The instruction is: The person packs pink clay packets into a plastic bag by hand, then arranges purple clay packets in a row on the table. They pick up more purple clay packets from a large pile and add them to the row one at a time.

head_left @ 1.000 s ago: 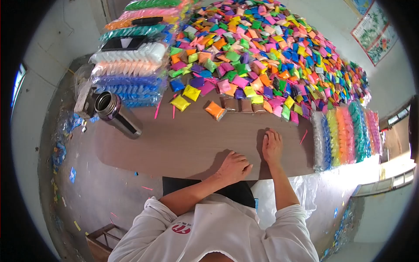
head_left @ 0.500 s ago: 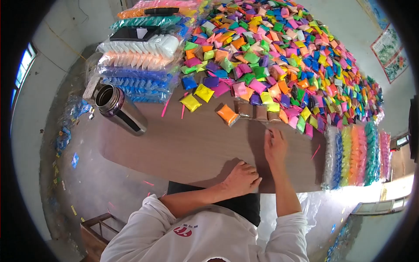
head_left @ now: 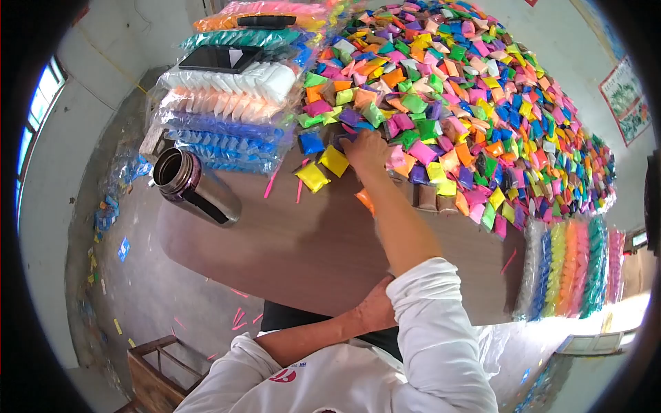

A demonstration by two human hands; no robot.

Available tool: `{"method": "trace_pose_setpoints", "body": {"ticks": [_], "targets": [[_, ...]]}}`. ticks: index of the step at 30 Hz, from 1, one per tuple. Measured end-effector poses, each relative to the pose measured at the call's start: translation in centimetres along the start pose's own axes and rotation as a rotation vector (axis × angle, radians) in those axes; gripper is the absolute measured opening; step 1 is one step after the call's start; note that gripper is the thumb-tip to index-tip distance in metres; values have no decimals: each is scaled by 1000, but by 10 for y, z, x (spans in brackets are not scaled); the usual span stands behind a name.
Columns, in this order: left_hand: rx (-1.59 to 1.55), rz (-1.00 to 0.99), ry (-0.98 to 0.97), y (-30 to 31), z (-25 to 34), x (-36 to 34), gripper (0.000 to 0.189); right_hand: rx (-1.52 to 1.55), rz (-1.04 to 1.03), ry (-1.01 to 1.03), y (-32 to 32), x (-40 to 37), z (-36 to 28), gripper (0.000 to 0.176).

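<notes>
My right hand (head_left: 365, 150) reaches into the near left part of the pile of coloured packets (head_left: 441, 89). Its fingertips are over a dark purple packet, and their grip is hard to make out. A yellow packet (head_left: 334, 161) lies just left of it, with another yellow packet (head_left: 312, 177) and a blue packet (head_left: 311, 142) beyond. Below my right forearm an orange packet (head_left: 365, 200) is partly covered. My left hand (head_left: 377, 306) rests at the table's near edge, its fingers mostly hidden behind the right sleeve.
An open steel flask (head_left: 206, 196) stands on the table (head_left: 275, 241) at the left. Behind it are bagged rows of packets (head_left: 220, 107) with a black tablet (head_left: 219, 58) on top. More bagged rows (head_left: 568, 268) lie at the right. Pink strips lie on table and floor.
My right hand has moved forward and left from the near edge of the pile to the purple packets. My left hand has shifted slightly toward my body. The view has tilted a little.
</notes>
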State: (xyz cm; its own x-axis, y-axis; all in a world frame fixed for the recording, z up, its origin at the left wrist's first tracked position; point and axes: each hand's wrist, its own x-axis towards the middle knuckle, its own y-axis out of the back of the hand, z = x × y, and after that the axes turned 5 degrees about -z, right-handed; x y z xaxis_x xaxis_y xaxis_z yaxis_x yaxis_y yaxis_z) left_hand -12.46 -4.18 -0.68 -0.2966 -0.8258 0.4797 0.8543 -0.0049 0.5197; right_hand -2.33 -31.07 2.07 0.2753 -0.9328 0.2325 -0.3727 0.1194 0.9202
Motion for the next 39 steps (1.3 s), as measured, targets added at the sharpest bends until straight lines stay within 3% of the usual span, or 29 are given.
{"method": "trace_pose_setpoints", "body": {"ticks": [2,5,6,9,10,13,16,19,23,27,30,33,39], "targets": [[-61,19,10,8,5,2,48,151,-66,-31,-2,7,4,50],[-107,-48,57,1,-3,-5,44,567,19,0,4,9,15,46],[-105,-64,89,5,0,-3,24,816,-70,-85,24,0,15,35],[-130,-198,183,14,3,2,17,1445,-349,-74,58,-29,45,24],[-193,-34,120,10,2,3,28,1431,-386,-112,73,-40,55,20],[-223,-71,289,12,-3,3,32,1576,-466,-112,97,-75,93,20],[-642,-40,593,19,1,2,40,1516,-399,-46,111,-115,121,19],[-749,96,508,12,-7,-3,42,1499,-413,-42,123,-148,146,22],[-790,104,402,15,-15,-5,42,1463,-565,-154,148,-188,167,32],[-850,42,505,24,-4,-1,35,1186,-675,-112,156,-212,158,41],[-603,-147,539,31,-3,0,33,1228,-688,-4,144,-222,147,41],[-616,-50,477,27,-3,-3,32,1488,-602,-104,133,-233,143,38],[-498,-42,317,22,-4,-1,36,1488,-588,-165,123,-251,147,30]]}}
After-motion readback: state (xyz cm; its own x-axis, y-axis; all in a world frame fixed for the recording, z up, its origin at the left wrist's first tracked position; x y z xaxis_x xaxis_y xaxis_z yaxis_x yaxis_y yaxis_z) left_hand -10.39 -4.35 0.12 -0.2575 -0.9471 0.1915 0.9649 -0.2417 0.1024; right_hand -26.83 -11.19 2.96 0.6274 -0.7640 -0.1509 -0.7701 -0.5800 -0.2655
